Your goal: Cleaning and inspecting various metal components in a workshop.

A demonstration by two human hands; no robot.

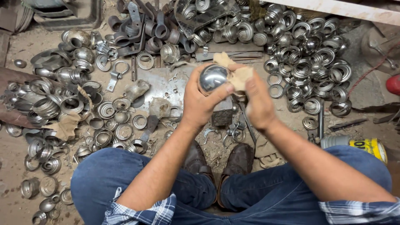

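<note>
My left hand [199, 102] grips a shiny round steel ball [213, 76], held up in front of me above the floor. My right hand [258, 102] holds a beige cloth [238, 75] pressed against the ball's right and far side. Both forearms reach out over my knees, which are in blue jeans, and my brown shoes sit below the hands. A small dark metal block [223, 112] stands on the floor just under the hands.
Piles of ribbed steel rings and caps lie at the left [50, 108] and upper right [312, 62]. Dark metal clamps [141, 29] are heaped at the top. A flat steel plate [162, 83] lies ahead. A yellow tin [368, 148] rests by my right knee.
</note>
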